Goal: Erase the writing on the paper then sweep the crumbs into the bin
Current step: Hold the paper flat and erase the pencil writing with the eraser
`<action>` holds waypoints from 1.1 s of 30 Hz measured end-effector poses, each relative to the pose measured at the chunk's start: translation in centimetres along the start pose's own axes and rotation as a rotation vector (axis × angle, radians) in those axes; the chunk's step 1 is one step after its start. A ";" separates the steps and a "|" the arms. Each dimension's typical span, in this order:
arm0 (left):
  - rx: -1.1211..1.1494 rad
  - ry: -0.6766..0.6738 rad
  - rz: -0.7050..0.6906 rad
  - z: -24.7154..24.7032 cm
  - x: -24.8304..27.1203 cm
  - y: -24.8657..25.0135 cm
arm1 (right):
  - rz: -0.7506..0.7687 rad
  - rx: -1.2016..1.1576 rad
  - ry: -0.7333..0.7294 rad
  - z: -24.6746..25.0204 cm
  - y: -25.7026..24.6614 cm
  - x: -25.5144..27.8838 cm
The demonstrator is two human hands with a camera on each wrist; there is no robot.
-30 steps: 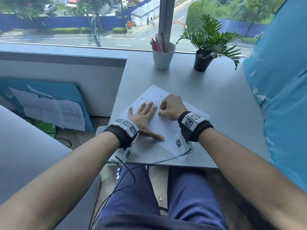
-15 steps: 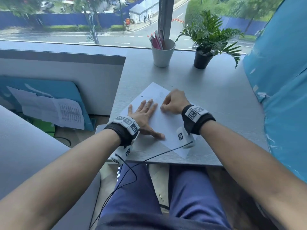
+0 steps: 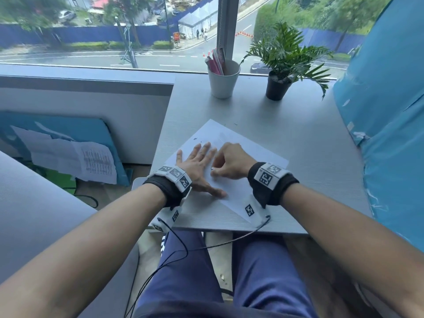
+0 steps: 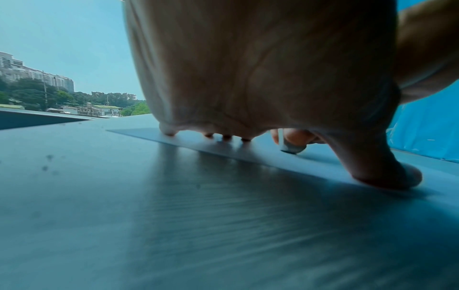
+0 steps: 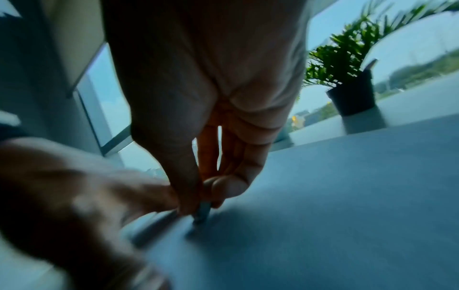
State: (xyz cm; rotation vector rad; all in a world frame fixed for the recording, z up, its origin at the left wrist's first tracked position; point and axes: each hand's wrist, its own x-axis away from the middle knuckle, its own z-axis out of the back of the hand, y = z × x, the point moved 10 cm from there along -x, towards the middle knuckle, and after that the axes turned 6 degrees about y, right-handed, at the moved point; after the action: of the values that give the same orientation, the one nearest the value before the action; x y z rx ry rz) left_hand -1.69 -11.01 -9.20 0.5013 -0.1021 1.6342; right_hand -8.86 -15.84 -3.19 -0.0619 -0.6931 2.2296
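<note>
A white rectangular sheet of paper (image 3: 231,143) lies flat and skewed on the grey wood-grain table (image 3: 298,134), with only faint marks near its far corner. The left hand (image 3: 197,166) presses on it with fingers (image 4: 170,130) straight and spread, thumb stretched toward the near edge. Just beside those fingers, the right hand (image 3: 231,161) curls its fingertips (image 5: 223,186) round a small pale eraser (image 4: 289,146), whose dirty tip touches the sheet beneath the thumb and forefinger.

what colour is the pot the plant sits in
Black pot, clearest in the head view.
</note>
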 end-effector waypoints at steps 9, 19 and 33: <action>0.000 -0.021 -0.011 0.1 0.3 0.4 | 0.019 0.008 -0.006 -0.1 -0.2 0.7; -0.016 -0.032 -0.008 0.1 0.3 0.5 | -0.015 -0.001 0.002 0.3 0.5 0.5; -0.023 -0.050 0.017 -0.1 0.3 0.5 | -0.122 -0.009 0.188 3.5 2.6 -0.7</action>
State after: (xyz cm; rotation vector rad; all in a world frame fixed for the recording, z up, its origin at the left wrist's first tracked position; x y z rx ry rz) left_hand -2.22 -10.73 -9.04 0.5245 -0.1626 1.6356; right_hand -11.01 -19.34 -1.61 -0.2247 -0.5880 2.0726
